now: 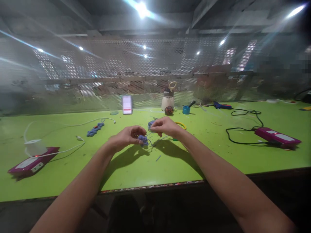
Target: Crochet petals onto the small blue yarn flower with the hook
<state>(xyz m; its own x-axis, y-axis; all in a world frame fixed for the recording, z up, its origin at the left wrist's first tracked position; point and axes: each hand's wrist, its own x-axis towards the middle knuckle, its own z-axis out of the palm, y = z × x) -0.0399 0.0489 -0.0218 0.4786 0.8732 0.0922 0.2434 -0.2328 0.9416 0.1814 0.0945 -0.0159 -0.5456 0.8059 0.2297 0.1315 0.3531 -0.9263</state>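
Observation:
My left hand point(127, 138) is closed, with thumb and fingers pinching a small blue-purple crocheted piece point(143, 139) just above the green table. To its right my right hand point(166, 127) is closed too, fingertips pressed together in a pinch. What those fingertips hold is too small to make out. A ball of blue-purple yarn point(151, 125) lies right behind the right fingertips, and a loose strand of yarn runs between the hands. Farther left on the table rests a finished-looking crocheted strip point(95, 129) in the same blue-purple, with a small orange-red spot.
Behind the hands stand a phone point(127, 105), a bottle point(168, 99), a dark yarn ball point(169, 110) and a blue cup point(186, 110). A yellow ring point(181, 125) lies by my right wrist. Corded magenta power strips point(277, 137) flank both sides; blue-handled pliers point(222, 105) lie back right.

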